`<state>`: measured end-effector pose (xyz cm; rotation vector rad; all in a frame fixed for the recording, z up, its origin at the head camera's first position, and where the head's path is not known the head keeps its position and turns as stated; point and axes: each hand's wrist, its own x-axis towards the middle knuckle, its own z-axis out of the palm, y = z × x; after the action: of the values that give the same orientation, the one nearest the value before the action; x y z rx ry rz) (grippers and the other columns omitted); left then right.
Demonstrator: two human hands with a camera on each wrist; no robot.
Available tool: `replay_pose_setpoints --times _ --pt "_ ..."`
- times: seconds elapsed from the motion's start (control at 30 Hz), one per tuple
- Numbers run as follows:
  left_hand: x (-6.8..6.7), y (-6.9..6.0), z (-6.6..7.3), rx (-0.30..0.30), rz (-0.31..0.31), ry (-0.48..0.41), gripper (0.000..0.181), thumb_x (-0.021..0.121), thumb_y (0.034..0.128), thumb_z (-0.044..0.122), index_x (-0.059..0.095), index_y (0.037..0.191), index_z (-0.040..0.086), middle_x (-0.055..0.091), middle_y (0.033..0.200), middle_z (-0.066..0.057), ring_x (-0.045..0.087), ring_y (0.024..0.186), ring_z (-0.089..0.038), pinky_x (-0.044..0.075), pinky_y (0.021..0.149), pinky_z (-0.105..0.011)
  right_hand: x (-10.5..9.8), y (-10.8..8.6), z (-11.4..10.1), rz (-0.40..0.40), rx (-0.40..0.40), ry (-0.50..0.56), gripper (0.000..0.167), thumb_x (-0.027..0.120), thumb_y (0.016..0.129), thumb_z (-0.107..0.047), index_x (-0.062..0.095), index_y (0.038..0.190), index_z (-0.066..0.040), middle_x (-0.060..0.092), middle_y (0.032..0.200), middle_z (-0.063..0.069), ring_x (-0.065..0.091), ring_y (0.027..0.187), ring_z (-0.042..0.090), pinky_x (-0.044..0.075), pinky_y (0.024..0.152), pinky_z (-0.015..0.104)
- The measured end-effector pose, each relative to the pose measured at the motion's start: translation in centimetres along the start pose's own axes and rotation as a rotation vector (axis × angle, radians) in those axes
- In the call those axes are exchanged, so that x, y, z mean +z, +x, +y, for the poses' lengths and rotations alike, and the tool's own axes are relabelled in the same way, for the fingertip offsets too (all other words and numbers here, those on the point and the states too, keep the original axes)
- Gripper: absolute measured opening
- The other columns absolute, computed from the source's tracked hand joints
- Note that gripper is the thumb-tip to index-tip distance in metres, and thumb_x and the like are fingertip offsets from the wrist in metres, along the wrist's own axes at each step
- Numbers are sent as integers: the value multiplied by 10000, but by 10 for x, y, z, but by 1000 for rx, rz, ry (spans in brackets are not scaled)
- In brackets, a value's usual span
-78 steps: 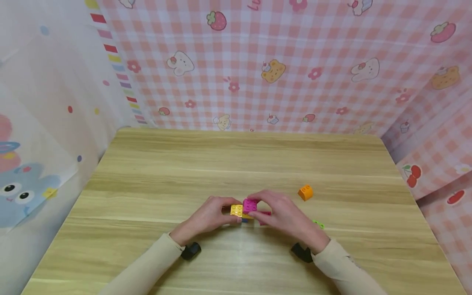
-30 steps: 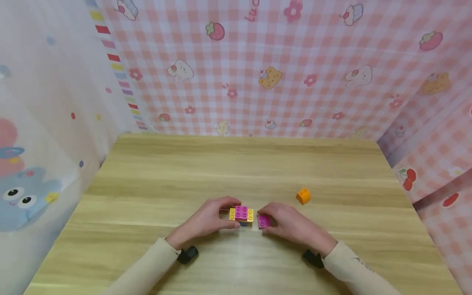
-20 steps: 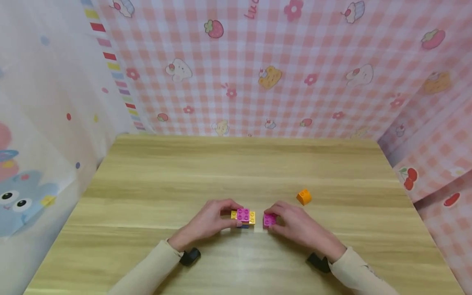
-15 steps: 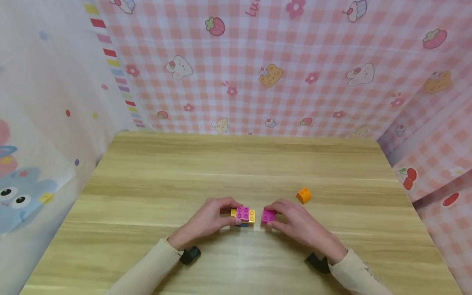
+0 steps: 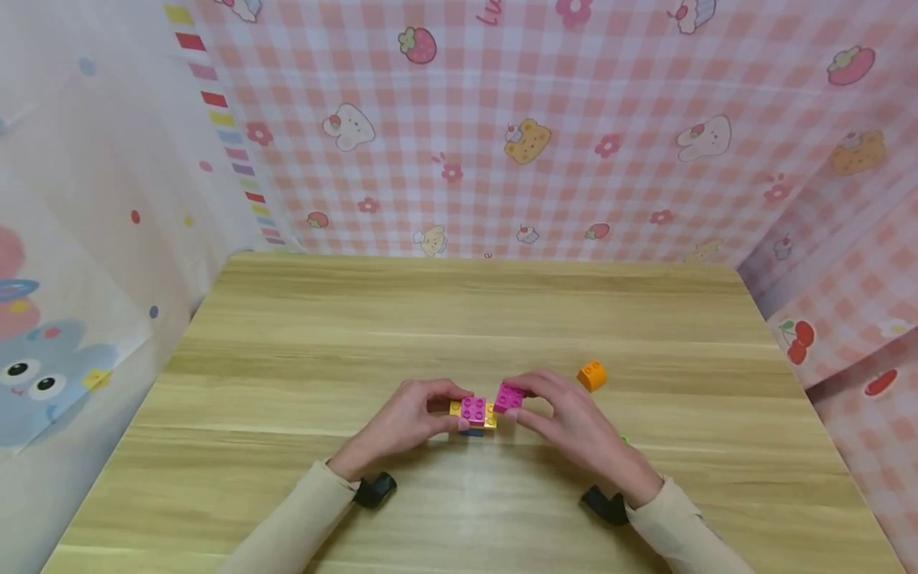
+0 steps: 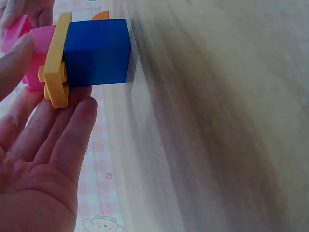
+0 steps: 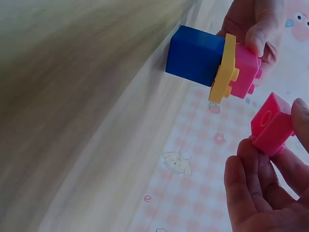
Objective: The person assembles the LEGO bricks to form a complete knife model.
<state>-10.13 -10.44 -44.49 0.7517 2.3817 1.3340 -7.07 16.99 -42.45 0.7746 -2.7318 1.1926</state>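
Observation:
A small stack stands on the table: a blue block (image 7: 195, 54) at the bottom, a yellow plate (image 7: 225, 72) across it, and a pink brick (image 5: 473, 410) on top in the middle. My left hand (image 5: 409, 416) holds the stack from the left, with thumb and fingers at the top pink brick. In my right hand (image 5: 566, 414) a second pink brick (image 5: 509, 398) is pinched between thumb and fingers. It is tilted and raised, just right of the stack's top and apart from the stacked pink brick in the right wrist view.
An orange rounded brick (image 5: 592, 375) lies on the wooden table (image 5: 459, 319), beyond my right hand. A bit of a green piece (image 5: 625, 439) shows past my right wrist, mostly hidden. Checked cloth hangs behind the table.
Earlier my right hand set the first pink brick on the yellow plate, then took hold of a second one from the table. Since then it has lifted that brick leftward, towards the stack.

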Motion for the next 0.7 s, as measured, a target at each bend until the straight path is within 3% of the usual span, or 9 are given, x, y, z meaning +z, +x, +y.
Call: replay_pose_setpoints --times 0.37,0.7 --pt "-1 1 -4 -5 0 -41 344 821 907 195 735 1224 93 750 1139 -16 705 1053 -201 571 947 -324 9 11 -9 -13 -23 58 382 764 956 -295 716 1296 -127 687 1233 -13 672 1086 163 585 919 478" --pt "2 -2 -6 -14 9 -100 339 810 920 187 732 1231 77 735 1191 -63 700 1106 -233 567 976 -352 17 17 -15 -40 -45 49 379 746 968 -326 719 1305 -155 685 1240 -24 661 1086 136 576 920 409"
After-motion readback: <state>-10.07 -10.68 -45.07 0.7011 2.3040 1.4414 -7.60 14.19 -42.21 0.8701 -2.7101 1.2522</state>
